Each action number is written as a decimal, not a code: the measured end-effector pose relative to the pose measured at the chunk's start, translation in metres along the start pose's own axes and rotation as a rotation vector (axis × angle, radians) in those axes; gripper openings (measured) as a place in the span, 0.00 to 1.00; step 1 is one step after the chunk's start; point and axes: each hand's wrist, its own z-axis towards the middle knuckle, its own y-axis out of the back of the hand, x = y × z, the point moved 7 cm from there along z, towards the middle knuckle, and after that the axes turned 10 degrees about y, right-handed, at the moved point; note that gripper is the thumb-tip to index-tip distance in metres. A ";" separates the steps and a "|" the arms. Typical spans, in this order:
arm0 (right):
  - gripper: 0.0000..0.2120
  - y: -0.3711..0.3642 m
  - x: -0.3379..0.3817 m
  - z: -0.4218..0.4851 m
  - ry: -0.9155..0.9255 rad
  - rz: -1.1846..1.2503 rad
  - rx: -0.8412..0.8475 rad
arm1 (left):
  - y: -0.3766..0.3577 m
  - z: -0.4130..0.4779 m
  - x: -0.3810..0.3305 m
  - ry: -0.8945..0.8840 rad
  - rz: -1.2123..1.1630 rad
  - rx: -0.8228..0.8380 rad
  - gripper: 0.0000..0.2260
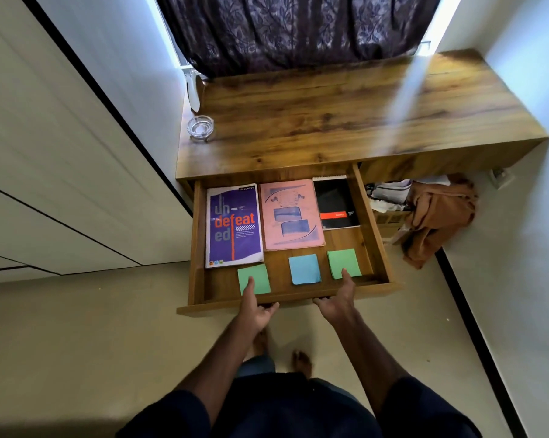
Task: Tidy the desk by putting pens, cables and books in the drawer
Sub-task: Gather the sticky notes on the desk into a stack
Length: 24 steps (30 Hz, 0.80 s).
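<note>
The wooden drawer (374, 222) of the desk (330, 121) stands pulled out. Inside lie a purple book (233, 227), a pink book (290, 213) and a black spiral notepad (338, 202). In front of them sit two green sticky-note pads (259, 278) (342, 260) and a blue one (304, 269). My left hand (256, 306) grips the drawer's front panel, thumb over the top and fingers curled underneath. My right hand (338, 301) holds the same panel further right in the same way.
A glass ashtray (200, 128) stands at the desk's left edge. A dark curtain (298, 30) hangs behind the desk. Brown cloth (437, 216) and clutter lie under the desk at the right. White wardrobe doors (61, 153) fill the left side.
</note>
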 end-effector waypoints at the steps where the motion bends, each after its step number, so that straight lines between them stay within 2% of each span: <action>1: 0.27 -0.003 0.002 0.002 -0.008 0.033 0.001 | -0.003 -0.001 -0.002 0.000 -0.025 0.007 0.35; 6: 0.29 -0.023 0.007 0.015 -0.036 0.091 -0.015 | -0.026 -0.003 -0.014 -0.054 -0.090 0.028 0.33; 13: 0.27 -0.075 0.024 0.061 -0.040 0.120 0.019 | -0.070 0.023 -0.064 -0.075 -0.064 0.068 0.31; 17: 0.27 -0.112 0.033 0.097 -0.049 0.114 0.044 | -0.104 0.041 -0.099 -0.082 -0.062 0.074 0.33; 24: 0.33 -0.181 0.051 0.162 -0.031 0.149 0.017 | -0.169 0.078 -0.172 -0.066 -0.066 0.072 0.39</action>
